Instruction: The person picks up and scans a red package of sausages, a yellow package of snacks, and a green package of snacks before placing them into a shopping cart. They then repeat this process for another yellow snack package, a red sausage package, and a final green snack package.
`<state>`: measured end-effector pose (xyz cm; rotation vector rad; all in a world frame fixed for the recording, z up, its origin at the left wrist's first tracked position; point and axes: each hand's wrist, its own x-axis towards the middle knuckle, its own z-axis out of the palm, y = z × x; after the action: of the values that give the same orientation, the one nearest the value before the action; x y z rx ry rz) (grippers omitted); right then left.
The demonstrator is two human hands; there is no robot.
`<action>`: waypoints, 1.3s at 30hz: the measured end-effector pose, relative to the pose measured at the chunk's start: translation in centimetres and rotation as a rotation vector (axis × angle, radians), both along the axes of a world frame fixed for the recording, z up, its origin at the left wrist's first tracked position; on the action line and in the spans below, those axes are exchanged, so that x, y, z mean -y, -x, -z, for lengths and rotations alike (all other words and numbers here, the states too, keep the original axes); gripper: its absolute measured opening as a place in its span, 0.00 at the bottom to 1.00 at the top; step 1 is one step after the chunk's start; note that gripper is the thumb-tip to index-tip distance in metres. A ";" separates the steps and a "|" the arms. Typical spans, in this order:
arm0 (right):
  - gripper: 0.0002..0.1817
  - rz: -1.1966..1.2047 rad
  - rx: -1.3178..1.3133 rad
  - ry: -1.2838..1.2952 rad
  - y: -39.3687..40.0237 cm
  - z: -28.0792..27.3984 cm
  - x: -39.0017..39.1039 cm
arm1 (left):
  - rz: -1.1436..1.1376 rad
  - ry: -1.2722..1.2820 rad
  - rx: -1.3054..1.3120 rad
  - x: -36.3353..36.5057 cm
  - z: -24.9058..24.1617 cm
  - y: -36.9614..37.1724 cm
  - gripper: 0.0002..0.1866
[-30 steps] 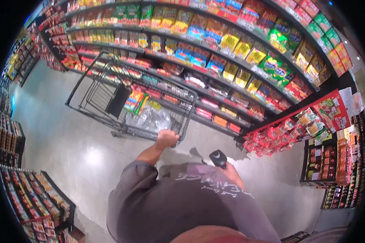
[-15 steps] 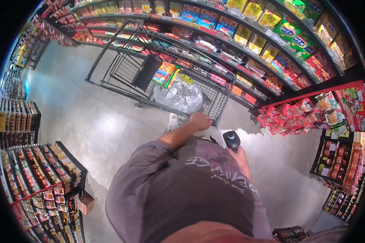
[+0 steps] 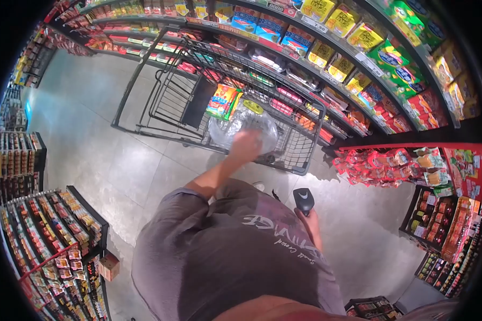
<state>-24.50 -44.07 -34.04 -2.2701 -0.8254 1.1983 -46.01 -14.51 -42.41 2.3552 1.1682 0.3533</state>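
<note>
Inside the shopping cart [image 3: 200,102], the plastic bag [image 3: 230,125] now has your left hand [image 3: 247,144] over it, off the cart's edge where it rested earlier; blur hides whether those fingers are apart or together. The bag looks clear, rumpled and glossy, just beside a colourful packet [image 3: 222,101]. Your right hand [image 3: 312,223] stays clamped around a black device [image 3: 303,200].

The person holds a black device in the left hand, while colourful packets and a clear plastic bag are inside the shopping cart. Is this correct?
Not quite: the head view shows the black device in the right hand, not the left hand. The colourful packets and clear plastic bag are indeed inside the shopping cart.
</note>
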 end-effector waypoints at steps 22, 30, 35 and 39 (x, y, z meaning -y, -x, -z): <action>0.23 0.086 0.161 0.504 3.3 -5.1 -16.1 | -0.567 0.400 -0.608 -22.5 20.5 0.7 0.56; 0.23 0.172 0.127 0.516 5.0 -6.0 -17.0 | -0.540 0.397 -0.376 -23.4 19.4 1.6 0.52; 0.24 0.167 0.101 0.504 5.2 -5.8 -17.0 | -0.551 0.493 0.097 -22.2 22.2 2.5 0.50; 0.25 0.123 0.109 0.421 3.8 -4.4 -16.5 | -0.518 0.935 0.517 -22.7 17.0 3.3 0.46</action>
<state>-28.27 -27.53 -29.63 -2.6971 -0.4934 1.2972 -49.28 8.16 -59.41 1.0701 1.2762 0.4263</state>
